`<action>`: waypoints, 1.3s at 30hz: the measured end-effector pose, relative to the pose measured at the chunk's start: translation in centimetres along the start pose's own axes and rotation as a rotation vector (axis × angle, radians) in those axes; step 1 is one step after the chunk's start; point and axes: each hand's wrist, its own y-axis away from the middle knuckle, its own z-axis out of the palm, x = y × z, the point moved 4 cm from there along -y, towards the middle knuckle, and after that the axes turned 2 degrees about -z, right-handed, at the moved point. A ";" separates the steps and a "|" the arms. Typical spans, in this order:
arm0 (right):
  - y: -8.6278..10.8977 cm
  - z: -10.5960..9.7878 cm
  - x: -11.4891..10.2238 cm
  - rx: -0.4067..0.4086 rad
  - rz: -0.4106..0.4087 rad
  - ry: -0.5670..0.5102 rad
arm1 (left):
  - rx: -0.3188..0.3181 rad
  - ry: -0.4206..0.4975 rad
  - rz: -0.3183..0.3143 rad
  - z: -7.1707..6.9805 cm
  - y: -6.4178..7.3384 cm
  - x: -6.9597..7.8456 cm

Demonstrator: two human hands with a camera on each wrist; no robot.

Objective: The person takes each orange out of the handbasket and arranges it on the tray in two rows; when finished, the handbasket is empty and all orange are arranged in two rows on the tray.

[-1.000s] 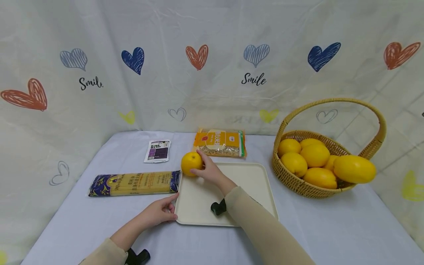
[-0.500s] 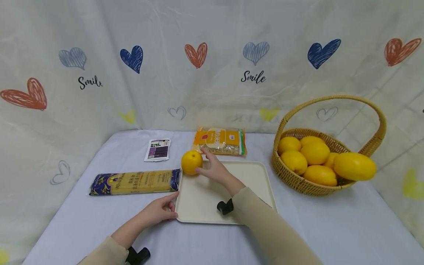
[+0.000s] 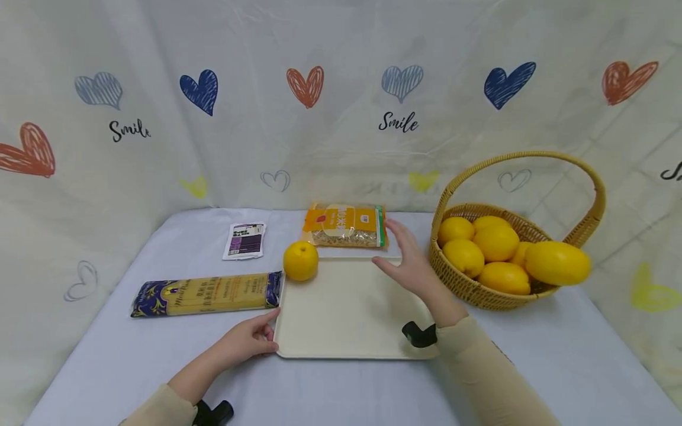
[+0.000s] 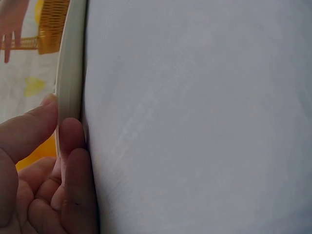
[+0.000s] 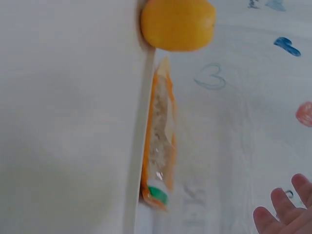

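A round orange [image 3: 301,261] rests at the far left corner of a cream rectangular tray [image 3: 346,313]. With thumb and fingers, my left hand [image 3: 242,343] pinches the tray's near left edge; the left wrist view shows the thumb [image 4: 29,126] over the rim and curled fingers [image 4: 75,185] against its side. My right hand [image 3: 418,269] is held above the tray's right side, fingers spread and holding nothing. Only its fingertips [image 5: 282,209] enter the right wrist view, well apart from the orange [image 5: 178,24].
A wicker basket [image 3: 469,299] of yellow fruit stands to the right, its tall handle arching up; one long fruit [image 3: 556,262] lies over its rim. Behind the tray is an orange bag of grain [image 3: 346,226]. A noodle packet [image 3: 213,294] and a small sachet [image 3: 244,241] lie left.
The right hand has let go of the orange and moved right, towards the basket. The orange stays on the tray corner. The left hand keeps its hold on the tray. The view has shifted slightly.
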 end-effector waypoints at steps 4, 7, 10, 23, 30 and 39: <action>1.1 -3.6 1.1 0.111 0.017 0.015 | 0.004 0.003 0.006 -0.1 -0.1 0.1; 2.0 -5.8 1.8 0.175 0.044 0.033 | 0.003 0.007 0.004 -0.1 0.0 0.1; 3.2 -7.9 2.3 0.227 0.064 0.040 | -0.005 0.020 0.002 0.0 0.0 0.1; 8.3 -14.8 4.7 0.434 0.201 0.217 | 0.004 0.017 -0.002 -0.1 -0.1 0.0; 10.4 -17.6 6.3 0.650 0.268 0.264 | -0.002 0.015 -0.005 0.0 -0.1 0.1; 11.7 -18.7 10.2 0.551 0.363 0.370 | -0.009 0.026 -0.012 -0.1 0.1 0.3</action>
